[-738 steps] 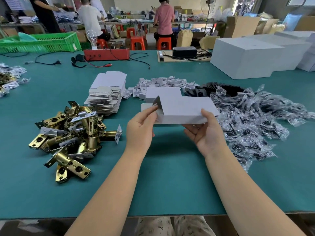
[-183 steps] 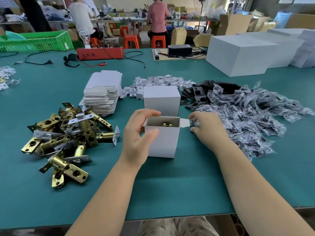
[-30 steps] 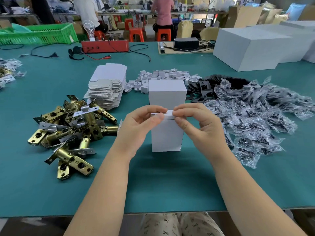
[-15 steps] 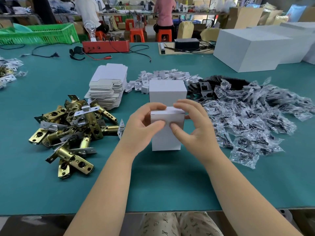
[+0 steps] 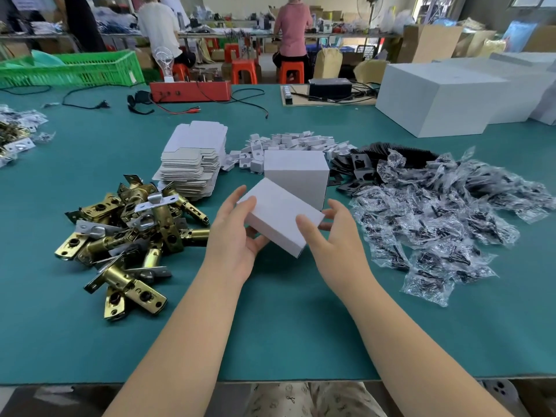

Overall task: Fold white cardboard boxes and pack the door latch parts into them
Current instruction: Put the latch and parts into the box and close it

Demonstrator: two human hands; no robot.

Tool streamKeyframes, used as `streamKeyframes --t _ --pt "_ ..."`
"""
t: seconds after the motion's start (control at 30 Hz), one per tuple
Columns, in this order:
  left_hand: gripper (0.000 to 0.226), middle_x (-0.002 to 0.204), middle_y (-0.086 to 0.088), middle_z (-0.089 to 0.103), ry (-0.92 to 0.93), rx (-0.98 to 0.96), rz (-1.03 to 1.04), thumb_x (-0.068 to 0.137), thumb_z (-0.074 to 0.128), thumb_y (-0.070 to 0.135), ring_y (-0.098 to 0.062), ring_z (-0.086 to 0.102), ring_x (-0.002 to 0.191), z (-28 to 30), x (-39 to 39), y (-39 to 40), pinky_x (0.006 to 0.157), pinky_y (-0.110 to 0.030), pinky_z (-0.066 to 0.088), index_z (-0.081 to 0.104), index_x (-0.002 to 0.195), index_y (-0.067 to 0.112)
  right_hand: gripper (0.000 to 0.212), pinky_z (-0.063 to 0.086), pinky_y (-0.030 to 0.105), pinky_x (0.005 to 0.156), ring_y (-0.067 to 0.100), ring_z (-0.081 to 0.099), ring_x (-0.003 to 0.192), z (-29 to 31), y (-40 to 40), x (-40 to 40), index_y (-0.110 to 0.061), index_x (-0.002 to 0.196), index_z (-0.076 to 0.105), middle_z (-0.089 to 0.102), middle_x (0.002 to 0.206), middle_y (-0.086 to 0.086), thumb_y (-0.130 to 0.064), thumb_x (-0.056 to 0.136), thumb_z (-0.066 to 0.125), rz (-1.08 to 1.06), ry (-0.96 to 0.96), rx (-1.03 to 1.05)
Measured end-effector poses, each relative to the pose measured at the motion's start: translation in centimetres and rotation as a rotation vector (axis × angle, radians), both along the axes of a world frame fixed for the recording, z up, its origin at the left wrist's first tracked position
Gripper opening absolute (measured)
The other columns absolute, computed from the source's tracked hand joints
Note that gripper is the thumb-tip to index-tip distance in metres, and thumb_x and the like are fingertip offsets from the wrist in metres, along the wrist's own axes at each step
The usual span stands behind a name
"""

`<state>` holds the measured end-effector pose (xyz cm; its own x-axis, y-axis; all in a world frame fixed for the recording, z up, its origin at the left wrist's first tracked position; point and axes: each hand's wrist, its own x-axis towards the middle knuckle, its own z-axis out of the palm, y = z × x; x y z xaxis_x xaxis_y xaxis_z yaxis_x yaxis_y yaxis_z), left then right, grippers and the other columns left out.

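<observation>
Head view, from the left: small bagged parts [image 5: 18, 130] lie at the table's far-left edge, and a green crate [image 5: 72, 69] stands behind them. Nearer lies a heap of brass door latches [image 5: 132, 233], with a stack of flat white box blanks [image 5: 192, 164] behind it. Just right of the latches, the left hand [image 5: 234, 236] cups a closed white box [image 5: 278, 216] from below and the left, fingers lightly curled around its end. The box is plain, unmarked white cardboard, held tilted above the teal table [image 5: 270, 326]; its long axis runs from far-left to near-right. Directly behind it stands a second folded white box [image 5: 296, 173], upright, in front of scattered small white inserts [image 5: 294, 142]. The right hand [image 5: 334, 236] grips the held box's right end, thumb on top. Further right lie black plates [image 5: 358, 173] and a spread of clear screw bags [image 5: 445, 224].
</observation>
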<state>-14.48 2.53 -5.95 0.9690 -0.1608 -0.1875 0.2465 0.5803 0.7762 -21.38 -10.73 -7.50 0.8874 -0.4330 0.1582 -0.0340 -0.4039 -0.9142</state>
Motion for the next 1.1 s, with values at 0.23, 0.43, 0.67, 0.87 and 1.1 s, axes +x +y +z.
streamKeyframes --t 0.23,0.43,0.67,0.87,1.1 --pt "0.020 0.101 0.005 0.073 -0.248 0.034 0.032 0.096 0.053 0.022 -0.009 0.069 0.092 0.5 0.2 -0.5 0.068 -0.028 0.056 0.064 0.112 0.027 0.065 0.045 0.018 0.095 -0.002 0.054 0.112 0.8 1.0 0.1 -0.051 0.127 0.036 0.055 0.120 -0.027 -0.035 0.076 0.073 0.124 -0.270 0.038" --pt "0.041 0.128 0.021 0.058 -0.564 0.493 0.039 0.101 0.042 0.028 0.010 0.051 0.116 1.9 1.9 -1.6 0.098 -0.018 0.041 0.046 0.141 0.029 0.072 0.040 0.018 0.100 -0.004 0.049 0.121 3.5 -3.1 3.9 -0.032 0.149 0.027 0.051 0.135 -0.023 -0.052 0.087 0.057 0.115 -0.250 0.055" --pt "0.046 0.139 0.016 0.045 -0.604 0.812 0.005 0.105 0.031 0.023 0.022 0.043 0.102 1.8 6.3 -3.8 0.082 0.002 0.031 0.032 0.151 0.029 0.055 0.035 0.000 0.075 -0.013 0.047 0.102 2.3 -4.5 8.7 -0.030 0.149 0.031 0.046 0.113 -0.039 -0.041 0.098 0.048 -0.026 -0.223 0.151" --pt "0.041 0.113 0.027 0.056 -0.623 0.846 0.129 0.103 0.041 0.022 0.021 0.048 0.092 -1.0 7.0 -3.7 0.074 0.006 0.031 0.045 0.144 0.024 0.055 0.039 0.005 0.086 -0.027 0.044 0.093 0.2 -3.9 9.5 -0.030 0.151 0.022 0.046 0.104 -0.045 -0.036 0.100 0.042 -0.050 -0.234 0.147" --pt "0.032 0.114 -0.003 0.071 -0.570 0.878 0.261 0.098 0.056 0.022 -0.007 0.056 0.090 -1.9 7.3 -3.6 0.072 0.003 0.033 0.063 0.128 0.014 0.047 0.038 -0.001 0.080 0.007 0.048 0.118 -0.5 -3.9 9.0 -0.027 0.148 0.033 0.050 0.140 -0.006 -0.029 0.102 0.042 -0.057 -0.254 0.126"
